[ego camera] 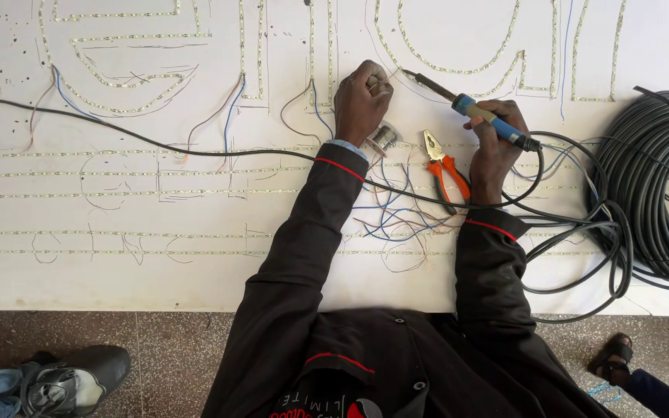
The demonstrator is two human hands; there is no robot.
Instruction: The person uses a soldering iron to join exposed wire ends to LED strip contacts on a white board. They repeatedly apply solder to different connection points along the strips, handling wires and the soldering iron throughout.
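White board [156,279]: right hand [493,151] grips blue-handled soldering iron [470,108]; left hand [361,101] closed (contents hidden).

Cable coil [660,186] cut off right; left hand [360,101] contents hidden

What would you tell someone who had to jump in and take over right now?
Left hand: closed, pinching something small against the white board by the LED strip lettering.
Right hand: gripping the blue-handled soldering iron, tip aimed toward the left hand.
Solder spool and orange pliers lie between the hands; loose wires below, black cable coil at right.
Done: strips laid out in letters.
Left: loose wire ends remain unjoined.
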